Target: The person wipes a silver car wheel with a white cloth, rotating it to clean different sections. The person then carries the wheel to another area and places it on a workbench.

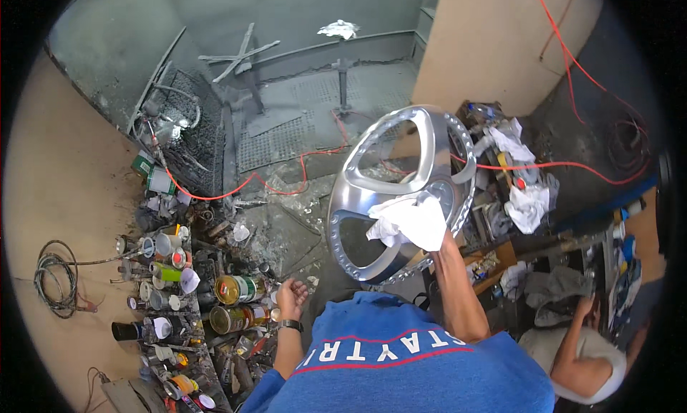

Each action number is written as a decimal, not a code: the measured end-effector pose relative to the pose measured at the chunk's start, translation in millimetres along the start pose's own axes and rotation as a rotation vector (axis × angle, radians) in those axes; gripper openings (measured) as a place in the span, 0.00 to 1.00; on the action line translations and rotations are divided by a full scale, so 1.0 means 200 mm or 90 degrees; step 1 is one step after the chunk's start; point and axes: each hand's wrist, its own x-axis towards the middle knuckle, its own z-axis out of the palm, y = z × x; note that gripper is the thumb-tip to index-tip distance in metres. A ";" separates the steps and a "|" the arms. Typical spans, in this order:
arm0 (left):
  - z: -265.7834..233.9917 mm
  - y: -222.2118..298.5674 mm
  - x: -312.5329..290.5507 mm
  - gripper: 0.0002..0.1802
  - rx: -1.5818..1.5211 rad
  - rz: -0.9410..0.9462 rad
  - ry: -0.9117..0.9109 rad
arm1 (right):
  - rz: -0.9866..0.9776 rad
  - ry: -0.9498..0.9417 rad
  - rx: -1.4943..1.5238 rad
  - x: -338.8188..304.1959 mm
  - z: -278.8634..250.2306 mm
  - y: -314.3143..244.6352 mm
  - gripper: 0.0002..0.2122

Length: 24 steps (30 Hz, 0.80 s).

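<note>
A large shiny metal steering wheel with bolts around its rim stands tilted in front of me. My right hand presses a crumpled white cloth against the wheel near its hub; the cloth hides most of my fingers. Low on the left is my left hand, its fingers loosely bent and apart, with nothing in it. Beside it lie a gold-topped can and a second can of amber colour. What supports the wheel is hidden.
Many cups, jars and cans crowd a bench at left. A red hose crosses the floor and passes behind the wheel. Rags and clutter fill the right side. At lower right another person works.
</note>
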 end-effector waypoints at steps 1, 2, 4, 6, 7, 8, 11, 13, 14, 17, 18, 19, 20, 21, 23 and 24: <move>0.04 0.02 0.03 0.12 -0.011 0.014 0.010 | -0.009 -0.029 0.068 0.11 -0.04 0.03 0.15; 0.08 0.05 0.06 0.12 -0.019 0.028 0.020 | 0.011 -0.007 0.013 0.21 -0.09 0.07 0.14; 0.18 0.11 0.14 0.12 -0.044 0.034 0.022 | 0.050 0.047 -0.103 0.41 -0.23 0.13 0.14; 0.26 0.18 0.29 0.12 -0.066 0.032 0.019 | 0.055 0.065 -0.026 0.64 -0.32 0.20 0.15; 0.31 0.23 0.38 0.12 -0.073 0.024 0.011 | 0.071 0.120 0.032 0.73 -0.36 0.23 0.15; 0.38 0.31 0.46 0.12 -0.079 0.016 0.004 | 0.086 0.177 0.089 0.84 -0.36 0.23 0.16; 0.62 0.52 0.65 0.12 -0.064 -0.007 0.015 | 0.068 0.138 0.030 1.17 -0.55 0.38 0.19; 0.67 0.64 0.86 0.13 -0.079 -0.015 -0.010 | 0.036 0.099 0.028 1.37 -0.64 0.45 0.21; 0.73 0.72 0.90 0.13 -0.060 -0.013 -0.014 | 0.019 0.094 0.044 1.44 -0.65 0.46 0.22; 0.89 0.98 1.02 0.13 0.009 -0.007 -0.037 | 0.024 0.130 0.056 1.67 -0.64 0.46 0.22; 0.93 1.07 1.08 0.13 0.041 -0.004 -0.049 | 0.033 0.131 0.066 1.73 -0.61 0.43 0.22; 0.96 1.16 1.13 0.14 0.073 -0.002 -0.060 | 0.039 0.123 0.075 1.80 -0.59 0.40 0.22; 1.01 1.24 1.16 0.15 0.084 0.013 -0.090 | 0.049 0.119 0.083 1.85 -0.57 0.38 0.22; 1.11 1.34 1.16 0.16 0.096 0.025 -0.123 | 0.057 0.117 0.088 1.88 -0.56 0.36 0.22; 1.31 1.52 1.17 0.18 0.108 0.046 -0.198 | 0.060 0.102 0.106 1.94 -0.55 0.32 0.23; 1.40 1.60 1.17 0.19 0.109 0.052 -0.241 | 0.061 0.096 0.114 1.96 -0.54 0.30 0.23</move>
